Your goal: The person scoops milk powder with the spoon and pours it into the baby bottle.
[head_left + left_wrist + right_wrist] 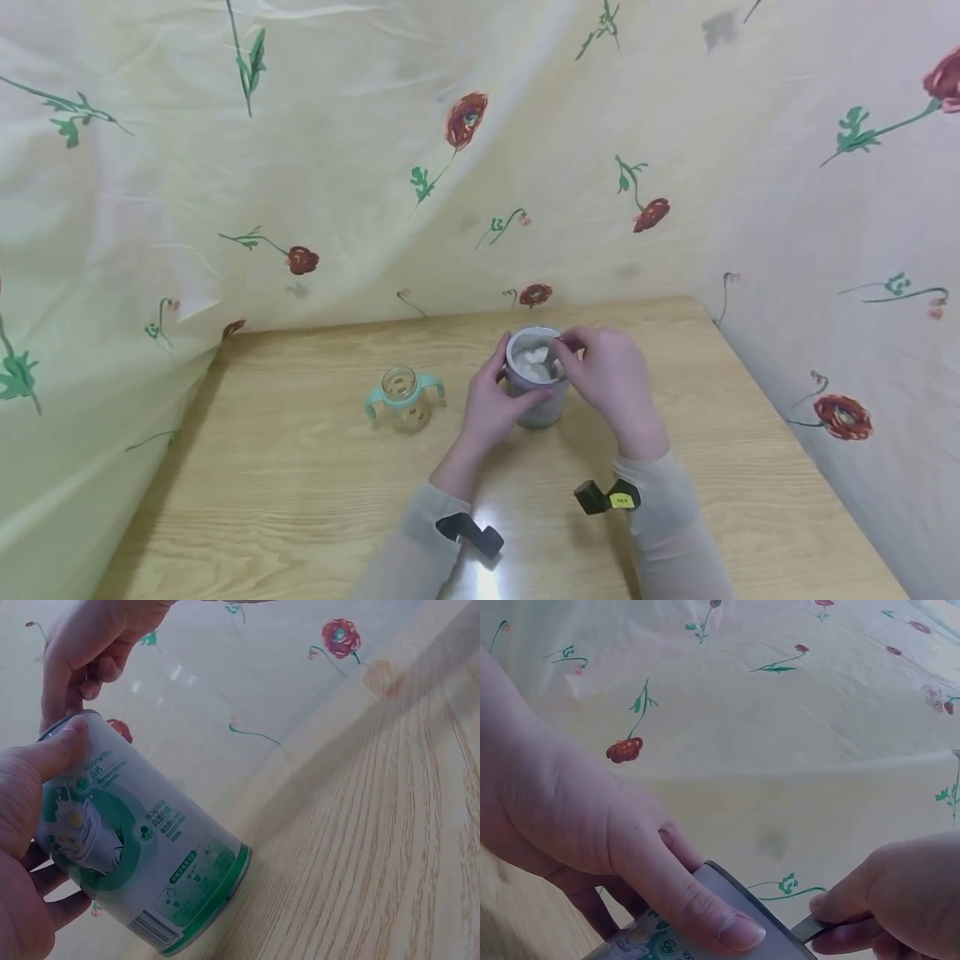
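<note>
A white and green milk powder can [538, 410] stands on the table with its top uncovered, and white powder [534, 367] shows inside. My left hand [491, 408] grips the can from the left, thumb near the rim in the left wrist view. At the can's opening, my right hand [611, 379] reaches over the right edge with fingertips at the rim. In the right wrist view those fingers pinch a thin, flat greyish handle [809, 928]; its other end is hidden in the can.
Left of the can stands a clear baby cup [408, 408] with two mint-green handles and small printed spots. The wooden table [300, 475] meets a flower-patterned cloth [360, 167] at the back and sides.
</note>
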The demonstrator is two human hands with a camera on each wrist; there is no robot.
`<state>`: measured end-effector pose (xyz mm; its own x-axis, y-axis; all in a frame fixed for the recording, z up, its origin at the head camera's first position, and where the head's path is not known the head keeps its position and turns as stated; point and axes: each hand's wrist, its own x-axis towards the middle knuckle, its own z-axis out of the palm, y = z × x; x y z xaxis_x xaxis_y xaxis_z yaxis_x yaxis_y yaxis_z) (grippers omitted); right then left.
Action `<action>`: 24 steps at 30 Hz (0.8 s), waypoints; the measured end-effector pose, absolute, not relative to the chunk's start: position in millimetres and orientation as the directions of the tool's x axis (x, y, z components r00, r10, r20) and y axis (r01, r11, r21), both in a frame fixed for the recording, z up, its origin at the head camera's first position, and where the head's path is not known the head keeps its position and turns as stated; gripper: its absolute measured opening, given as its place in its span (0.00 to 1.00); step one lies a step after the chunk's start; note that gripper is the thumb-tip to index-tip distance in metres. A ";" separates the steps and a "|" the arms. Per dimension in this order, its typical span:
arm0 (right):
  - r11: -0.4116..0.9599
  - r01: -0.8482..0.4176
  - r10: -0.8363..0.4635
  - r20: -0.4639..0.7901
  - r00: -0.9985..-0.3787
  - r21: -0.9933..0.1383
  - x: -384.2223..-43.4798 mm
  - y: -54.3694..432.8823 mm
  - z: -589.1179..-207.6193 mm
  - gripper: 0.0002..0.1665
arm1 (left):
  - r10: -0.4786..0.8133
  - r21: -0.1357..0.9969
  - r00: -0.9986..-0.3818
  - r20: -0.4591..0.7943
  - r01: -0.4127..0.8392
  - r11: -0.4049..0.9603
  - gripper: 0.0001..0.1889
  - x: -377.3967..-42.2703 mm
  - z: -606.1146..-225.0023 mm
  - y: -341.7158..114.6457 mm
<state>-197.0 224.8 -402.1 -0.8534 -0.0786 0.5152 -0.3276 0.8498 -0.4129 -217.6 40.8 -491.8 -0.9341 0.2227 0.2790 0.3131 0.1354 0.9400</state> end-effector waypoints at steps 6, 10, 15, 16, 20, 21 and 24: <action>0.828 -0.315 -0.048 0.503 -0.863 -0.463 -199.1 225.5 -400.3 0.10 | 0.222 0.935 -0.930 0.294 0.328 0.135 0.54 -218.9 -490.9 41.2; 0.780 -0.313 -0.014 0.485 -0.874 -0.542 -200.4 224.3 -399.4 0.09 | 0.219 0.926 -0.921 0.321 0.354 0.130 0.54 -220.2 -491.3 41.8; 0.738 -0.296 0.000 0.439 -0.899 -0.606 -198.9 219.9 -401.3 0.08 | 0.219 0.923 -0.919 0.327 0.360 0.137 0.53 -218.2 -493.4 41.4; 0.737 -0.294 -0.008 0.428 -0.904 -0.608 -198.4 218.8 -401.8 0.08 | 0.219 0.924 -0.920 0.324 0.358 0.138 0.53 -217.4 -493.9 41.2; 0.742 -0.304 -0.058 0.394 -0.917 -0.598 -196.1 215.2 -402.5 0.07 | 0.219 0.933 -0.927 0.304 0.337 0.130 0.53 -215.6 -495.1 41.4; 0.742 -0.312 -0.074 0.390 -0.918 -0.593 -195.6 214.7 -402.0 0.07 | 0.218 0.935 -0.929 0.299 0.330 0.126 0.53 -215.7 -495.2 41.5; 0.742 -0.346 -0.119 0.395 -0.911 -0.575 -195.2 214.8 -401.7 0.05 | 0.213 0.943 -0.935 0.283 0.312 0.117 0.53 -216.3 -494.6 41.7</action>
